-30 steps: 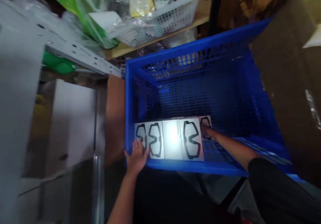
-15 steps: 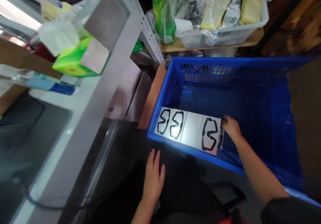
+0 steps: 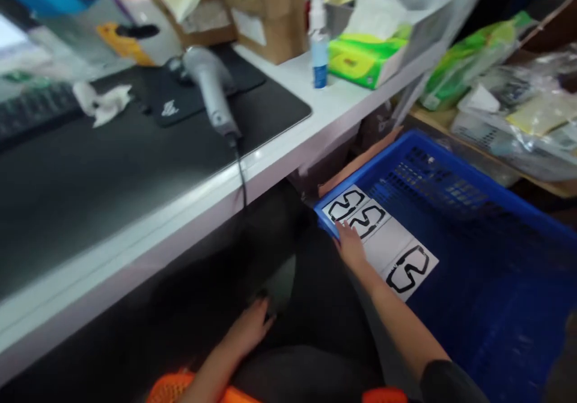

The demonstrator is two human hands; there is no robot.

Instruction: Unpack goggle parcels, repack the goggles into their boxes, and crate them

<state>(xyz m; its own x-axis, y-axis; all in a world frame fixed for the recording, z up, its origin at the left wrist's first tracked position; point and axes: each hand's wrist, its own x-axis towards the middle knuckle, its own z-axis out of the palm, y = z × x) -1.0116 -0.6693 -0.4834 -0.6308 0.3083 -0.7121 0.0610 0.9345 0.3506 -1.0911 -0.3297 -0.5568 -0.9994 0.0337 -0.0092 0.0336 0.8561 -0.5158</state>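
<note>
Inside the blue crate (image 3: 376, 165), along its near left side, stands a row of white boxes (image 3: 391, 242). Several carry a thick black outline like a pair of goggles; one top is plain. My right hand (image 3: 351, 246) reaches over the crate's rim to the boxes at the left end, fingers slightly spread against a box edge, gripping nothing visible. Lower down, my left hand (image 3: 252, 328) is over my dark clothing, close to a pale grey-green patch (image 3: 282, 283) that I cannot identify. Its fingers are bent and blurred, so whether they hold anything cannot be told.
To the left runs a white-edged desk (image 3: 279, 144) with a barcode scanner (image 3: 210, 87), a spray bottle (image 3: 319, 42), a tissue pack (image 3: 367, 57) and a cardboard box (image 3: 270, 15). A shelf with a white basket (image 3: 500, 135) stands behind the crate. Something orange (image 3: 180, 385) shows at the bottom.
The view has swung left toward the desk. My right hand has moved from the right end of the box row to its left end. My left hand has gone from outstretched to bent fingers.
</note>
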